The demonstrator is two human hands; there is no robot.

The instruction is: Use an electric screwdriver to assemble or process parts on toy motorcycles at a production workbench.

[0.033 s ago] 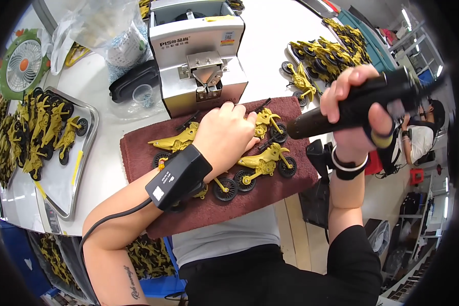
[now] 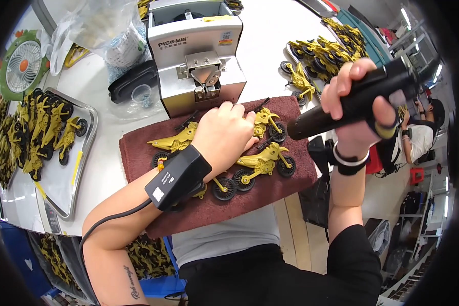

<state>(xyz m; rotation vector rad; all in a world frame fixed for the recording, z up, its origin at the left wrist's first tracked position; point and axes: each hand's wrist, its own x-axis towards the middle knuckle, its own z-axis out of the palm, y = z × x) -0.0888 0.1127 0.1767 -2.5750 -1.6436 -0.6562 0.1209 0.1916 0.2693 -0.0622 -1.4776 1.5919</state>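
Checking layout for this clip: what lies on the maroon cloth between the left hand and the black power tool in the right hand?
In the head view, two yellow toy motorcycles lie on the cloth between left hand and tool.

Single head view, looking steeply down, close over worktable (image 2: 112, 153); rim perhaps distorted.

No change visible between the 2 views: my left hand (image 2: 224, 137) and my right hand (image 2: 354, 109) with its screwdriver (image 2: 352, 104) sit exactly where they were; no motorcycle (image 2: 265, 162) has shifted.

left hand (image 2: 224, 135) palm-down, right hand (image 2: 354, 109) raised, fist-closed
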